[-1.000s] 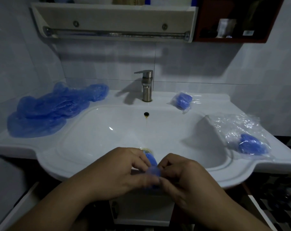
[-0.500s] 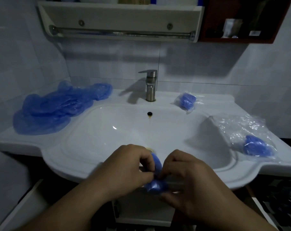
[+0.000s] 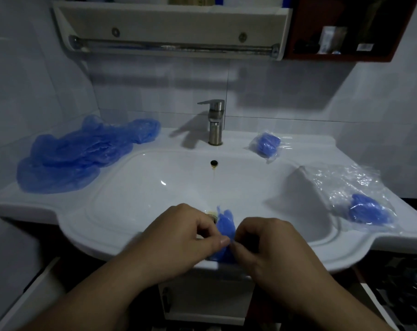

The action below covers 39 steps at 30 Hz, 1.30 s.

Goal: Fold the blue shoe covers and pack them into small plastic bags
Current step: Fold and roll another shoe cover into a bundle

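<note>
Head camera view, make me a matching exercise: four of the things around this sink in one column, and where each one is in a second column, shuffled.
Column one
1. loose shoe cover pile
2. small packed bag
3. single shoe cover
4. large clear bag

Column two
A. pinched between the left hand and the right hand
B. crumpled, at the far right
C. spread out left of the basin
D. just right of the faucet

Pairs: 1-C, 2-D, 3-A, 4-B
</note>
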Available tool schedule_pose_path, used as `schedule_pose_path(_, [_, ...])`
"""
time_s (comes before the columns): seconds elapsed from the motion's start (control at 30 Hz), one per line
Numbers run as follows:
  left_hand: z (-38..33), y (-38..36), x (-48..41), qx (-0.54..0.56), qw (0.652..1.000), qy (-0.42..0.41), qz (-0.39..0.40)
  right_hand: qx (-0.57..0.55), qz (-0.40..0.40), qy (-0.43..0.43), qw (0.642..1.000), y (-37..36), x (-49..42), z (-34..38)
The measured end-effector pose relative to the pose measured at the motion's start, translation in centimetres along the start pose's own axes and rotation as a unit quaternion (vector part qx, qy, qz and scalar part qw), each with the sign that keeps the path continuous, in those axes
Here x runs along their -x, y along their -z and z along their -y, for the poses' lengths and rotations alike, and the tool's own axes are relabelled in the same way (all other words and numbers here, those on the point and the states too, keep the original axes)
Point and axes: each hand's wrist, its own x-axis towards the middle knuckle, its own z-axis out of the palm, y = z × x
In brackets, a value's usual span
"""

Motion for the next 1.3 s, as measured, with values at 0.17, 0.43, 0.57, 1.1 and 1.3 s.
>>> schedule_pose_path(0.17, [0.2, -0.8, -0.1, 0.026, 0.997, 0.010, -0.074, 0.035, 0.022, -0.032, 0.999, 0.4, -0.8, 0.8])
schedule_pose_path(0.43, [0.4, -1.4, -0.7, -0.009, 0.995, -0.034, -0.094, 0.067, 0.130, -0.024, 0.989, 1.3, -2.6, 0.7])
schedule_pose_path(0.57, [0.3, -1.0, -0.3, 0.036, 0.996, -0.014, -0.086, 0.076, 0.154, 0.009, 0.985, 1.8, -1.7, 0.4])
schedule_pose_path(1.1, [-0.2, 0.6, 0.7, 0.071, 0.997, -0.028, 0.027, -0.046, 0.095, 0.019, 0.994, 1.4, -1.2, -0.8])
schedule_pose_path(1.3, [0.2, -0.2, 0.3, -0.011, 1.000, 0.004, -0.022, -0.072, 0.051, -0.008, 0.996, -0.1, -1.1, -0.8])
